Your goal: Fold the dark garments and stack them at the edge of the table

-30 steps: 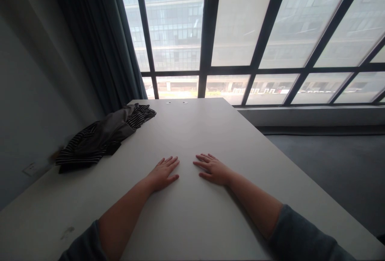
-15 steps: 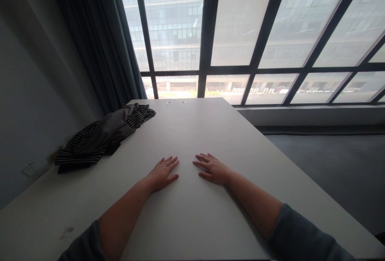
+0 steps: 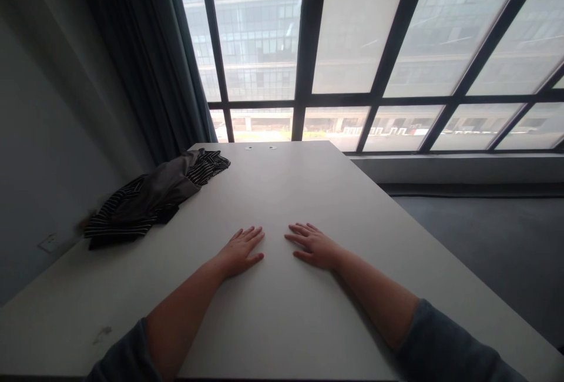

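My left hand (image 3: 240,253) lies flat on the white table (image 3: 273,323), palm down, its fingers spread and pointing away to the right. Opposite it, my right hand (image 3: 315,247) rests palm down on the same tabletop, fingers apart and pointing left. A narrow strip of bare surface separates the two sets of fingertips. Neither hand holds anything. Beyond my left hand, at the table's left side, lies a crumpled heap of dark grey and black-and-white striped clothing (image 3: 154,197).
A wall socket (image 3: 47,243) sits low on the left wall. Behind the table hang a dark curtain (image 3: 145,64) and large framed windows (image 3: 374,100). Two small white fittings (image 3: 272,147) show near the table's far edge. Grey floor (image 3: 462,235) lies to the right.
Both hands keep their pose on the table. The whole view has shifted very slightly, so everything appears a little further right.
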Available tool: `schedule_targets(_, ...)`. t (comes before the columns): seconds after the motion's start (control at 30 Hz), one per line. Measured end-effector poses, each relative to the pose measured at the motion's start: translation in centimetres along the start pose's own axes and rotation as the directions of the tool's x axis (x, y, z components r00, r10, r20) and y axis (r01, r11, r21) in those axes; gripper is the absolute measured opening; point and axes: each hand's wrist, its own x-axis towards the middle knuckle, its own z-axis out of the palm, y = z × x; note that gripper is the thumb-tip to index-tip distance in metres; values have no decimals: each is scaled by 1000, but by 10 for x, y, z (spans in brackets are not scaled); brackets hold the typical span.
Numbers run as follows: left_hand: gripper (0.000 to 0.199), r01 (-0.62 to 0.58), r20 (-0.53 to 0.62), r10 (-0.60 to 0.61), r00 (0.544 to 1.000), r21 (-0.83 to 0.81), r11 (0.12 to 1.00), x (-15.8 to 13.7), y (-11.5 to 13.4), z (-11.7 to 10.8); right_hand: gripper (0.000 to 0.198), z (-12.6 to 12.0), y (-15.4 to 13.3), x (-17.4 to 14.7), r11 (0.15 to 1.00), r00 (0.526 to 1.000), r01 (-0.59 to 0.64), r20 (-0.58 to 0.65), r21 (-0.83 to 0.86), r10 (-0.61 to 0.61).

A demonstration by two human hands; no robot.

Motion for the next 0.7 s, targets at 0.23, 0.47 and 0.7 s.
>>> schedule_targets(0.23,69,16,16,-16,1000,0,1000,0,1,-1,64,-5,-3,1,1000,1000,-11,25,2,11)
schedule_targets(0.47,69,-43,66,49,997,-88,995,-4,-15,-14,63,-5,-3,1,1000,1000,-12,29,-3,12)
schedule_targets(0.7,53,246,-108,-252,962,-70,967,-28,-109,-101,62,-1,4,0,999,1000,16,-12,43,-16)
